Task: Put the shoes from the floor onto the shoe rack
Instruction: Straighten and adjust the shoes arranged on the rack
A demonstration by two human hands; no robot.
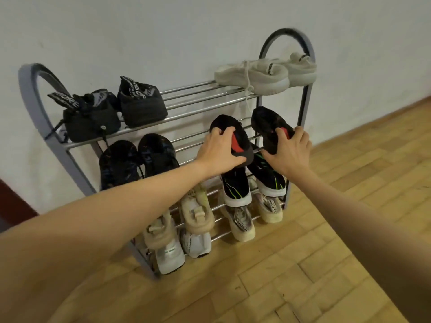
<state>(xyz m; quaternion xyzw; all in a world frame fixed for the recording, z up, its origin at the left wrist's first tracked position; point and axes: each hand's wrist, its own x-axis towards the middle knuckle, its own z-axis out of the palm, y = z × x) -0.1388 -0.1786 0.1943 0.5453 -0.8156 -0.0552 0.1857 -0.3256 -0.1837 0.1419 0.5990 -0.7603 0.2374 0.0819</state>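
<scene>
A grey metal shoe rack (184,110) with several tiers stands against the white wall. My left hand (219,150) grips a black shoe with a red lining (235,129) at the right part of the second tier. My right hand (289,152) grips its mate, a second black shoe with a red lining (268,122), just to the right of the first. Both shoes lie on or just above the second tier's bars, toes toward the wall.
The top tier carries black high-top shoes (114,110) on the left and pale sneakers (263,75) on the right. Dark sneakers (137,159) fill the second tier's left. Black-and-white sneakers (251,183) and beige shoes (198,213) occupy lower tiers. Wooden parquet floor (303,264) spreads in front.
</scene>
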